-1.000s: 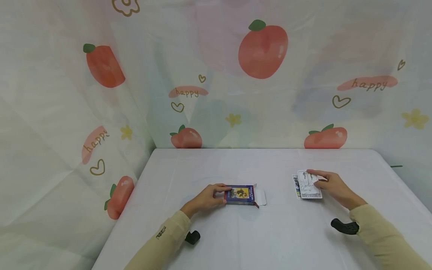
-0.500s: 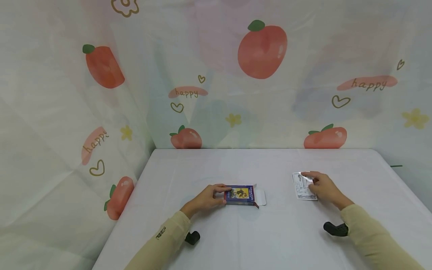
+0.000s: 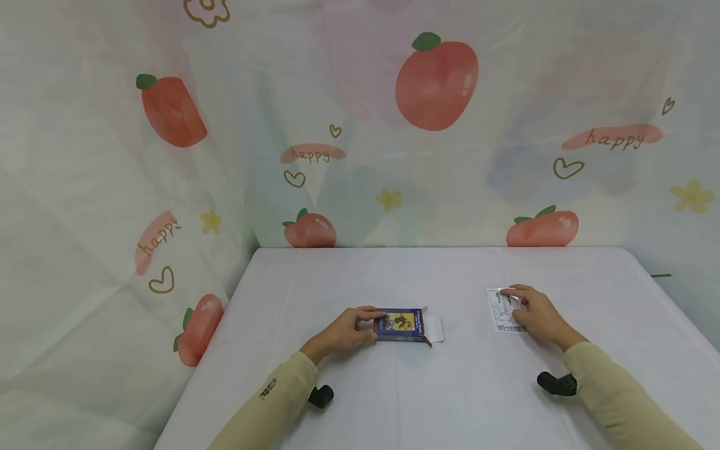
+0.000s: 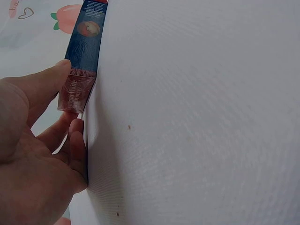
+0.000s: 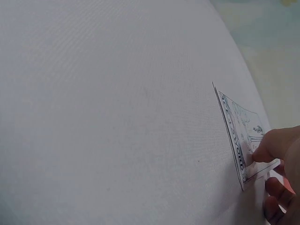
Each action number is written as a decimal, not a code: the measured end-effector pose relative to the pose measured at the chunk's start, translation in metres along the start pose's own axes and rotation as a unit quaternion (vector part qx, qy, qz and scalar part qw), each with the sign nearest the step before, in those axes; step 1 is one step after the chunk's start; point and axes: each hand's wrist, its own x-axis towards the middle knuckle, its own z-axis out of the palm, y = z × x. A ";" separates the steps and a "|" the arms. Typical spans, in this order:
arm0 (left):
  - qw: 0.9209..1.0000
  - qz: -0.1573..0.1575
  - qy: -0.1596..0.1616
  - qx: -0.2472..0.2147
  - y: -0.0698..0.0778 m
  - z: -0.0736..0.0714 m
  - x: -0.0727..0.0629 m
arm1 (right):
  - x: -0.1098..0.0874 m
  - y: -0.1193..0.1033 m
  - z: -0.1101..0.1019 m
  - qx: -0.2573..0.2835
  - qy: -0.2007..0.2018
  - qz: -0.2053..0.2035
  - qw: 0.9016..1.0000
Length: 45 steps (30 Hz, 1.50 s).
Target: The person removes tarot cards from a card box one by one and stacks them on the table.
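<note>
On the left of the table my left hand (image 3: 340,328) grips the closed end of a blue tarot card box (image 3: 400,325) with a yellow picture on top. In the left wrist view the thumb lies along the box's (image 4: 85,42) narrow side. The white end flap (image 3: 434,328) stands out to the right. To the right, my right hand (image 3: 540,314) pinches a white tarot card (image 3: 502,312) with a black line drawing. The right wrist view has the thumb on the face of this card (image 5: 241,129), lettering along one edge, and another card edge close beneath it.
A white cloth covers the table (image 3: 394,275). Behind and to the left hangs a fruit-printed curtain (image 3: 360,187). Black wrist pieces (image 3: 322,396) stick out below both sleeves, low over the tabletop.
My right hand has moved a little left with the tarot card, bringing it over the colourful card that showed beneath. The left hand and the box have stayed put.
</note>
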 end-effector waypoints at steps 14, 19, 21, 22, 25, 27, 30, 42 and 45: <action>1.000 -0.003 0.001 0.010 0.001 0.000 -0.001 | 0.000 0.004 -0.001 -0.003 0.002 -0.009 1.000; 1.000 -0.005 0.001 0.014 0.003 0.000 -0.001 | 0.001 0.007 -0.003 0.001 0.002 -0.007 1.000; 1.000 -0.005 0.001 0.017 0.003 0.000 -0.001 | 0.002 0.007 -0.004 0.006 -0.001 0.007 1.000; 1.000 -0.005 0.001 0.018 0.003 0.000 -0.002 | 0.002 0.006 -0.005 0.009 -0.003 0.015 1.000; 1.000 -0.005 -0.001 0.017 0.002 0.000 -0.001 | 0.001 0.004 -0.008 0.018 -0.005 0.031 0.999; 1.000 -0.003 -0.001 0.017 0.002 0.000 -0.001 | 0.001 0.002 -0.009 0.023 -0.004 0.035 0.999; 1.000 0.000 -0.001 0.020 0.001 0.000 -0.001 | 0.000 0.000 -0.010 0.027 -0.002 0.034 0.999; 1.000 0.005 0.001 0.015 0.001 0.000 -0.002 | -0.008 -0.026 -0.010 0.060 0.012 0.001 0.998; 1.000 0.004 0.002 0.010 0.003 -0.001 -0.002 | -0.010 -0.033 -0.006 0.064 0.021 -0.013 0.998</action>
